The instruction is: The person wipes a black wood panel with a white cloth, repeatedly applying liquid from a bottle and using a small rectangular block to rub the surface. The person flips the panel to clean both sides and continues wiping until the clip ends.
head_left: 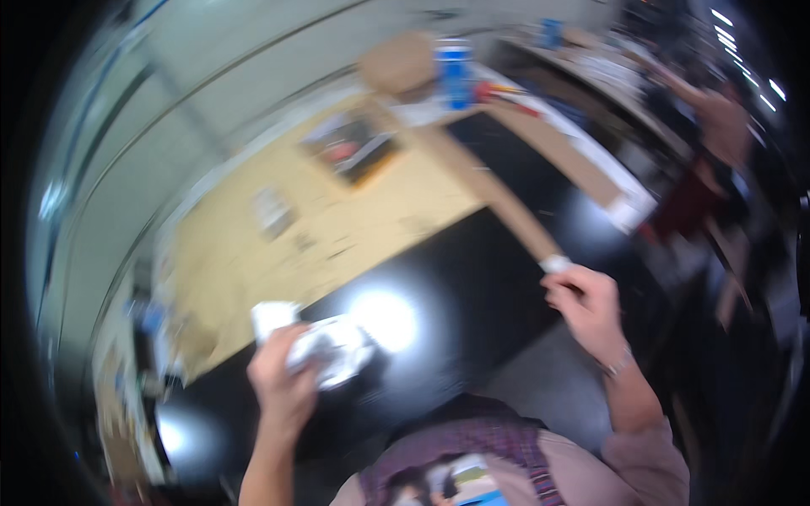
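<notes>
The picture is blurred by motion. My left hand (285,375) is closed around a crumpled, shiny white wrapper-like piece (337,350), which looks like thin plastic or foil. A flat white piece (275,317) sticks up beyond its fingers; I cannot tell whether the two are joined. Off to the right, my right hand (586,304) pinches a small white piece (554,264) at the near end of a long brown strip (506,207). Whether that piece is fixed to the strip cannot be made out. Below both hands lies a glossy black surface (456,278).
A yellowish sheet (380,228) covers the table's far left, bearing a small whitish block (272,211) and a dark box with orange edging (350,148). Behind stand a blue can (456,72) and red-handled tools (506,94). Another person (717,118) is at the far right.
</notes>
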A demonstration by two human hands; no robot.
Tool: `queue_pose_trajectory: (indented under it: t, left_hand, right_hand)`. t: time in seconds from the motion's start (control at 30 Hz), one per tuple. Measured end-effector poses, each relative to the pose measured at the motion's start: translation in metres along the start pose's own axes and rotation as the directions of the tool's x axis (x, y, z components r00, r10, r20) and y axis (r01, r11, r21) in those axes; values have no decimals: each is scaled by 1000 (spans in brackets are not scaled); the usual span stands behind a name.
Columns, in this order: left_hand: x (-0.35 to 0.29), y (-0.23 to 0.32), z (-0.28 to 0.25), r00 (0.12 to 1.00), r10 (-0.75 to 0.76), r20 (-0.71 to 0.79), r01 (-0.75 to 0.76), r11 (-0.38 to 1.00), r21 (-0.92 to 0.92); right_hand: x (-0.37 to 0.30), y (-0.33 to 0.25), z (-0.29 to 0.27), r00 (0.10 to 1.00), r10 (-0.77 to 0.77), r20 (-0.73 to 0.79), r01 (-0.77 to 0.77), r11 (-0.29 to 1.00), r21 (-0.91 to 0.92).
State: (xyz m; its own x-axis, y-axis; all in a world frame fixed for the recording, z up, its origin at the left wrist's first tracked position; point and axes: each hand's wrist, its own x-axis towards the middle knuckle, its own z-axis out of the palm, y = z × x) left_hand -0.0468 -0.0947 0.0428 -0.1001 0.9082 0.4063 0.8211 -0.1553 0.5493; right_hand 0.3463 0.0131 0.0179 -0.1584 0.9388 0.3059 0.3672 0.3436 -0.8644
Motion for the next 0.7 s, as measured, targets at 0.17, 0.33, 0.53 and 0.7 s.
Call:
queue_pose_trajectory:
  t: [0.17, 0.33, 0.53, 0.7]
  left_hand:
    - [-33, -2, -30, 998, 41, 46, -49, 981, 185]
    - [-96, -37, -153, 903, 94, -419, -40, 990, 137]
    - [-287, -147, -301, 190, -415, -890, 285, 890, -355]
    - [-417, -385, -314, -7, -451, -893, 735, 603, -310]
  right_hand:
    - [-26, -43, 88, 947, -221, 232, 250, 963, -104]
    - [-28, -63, 154, 866, -210, 455, 236, 972, 0]
    - [-55, -154, 169, 830, -245, 502, 349, 929, -124]
    - [-54, -138, 277, 851, -195, 488, 248, 968, -45]
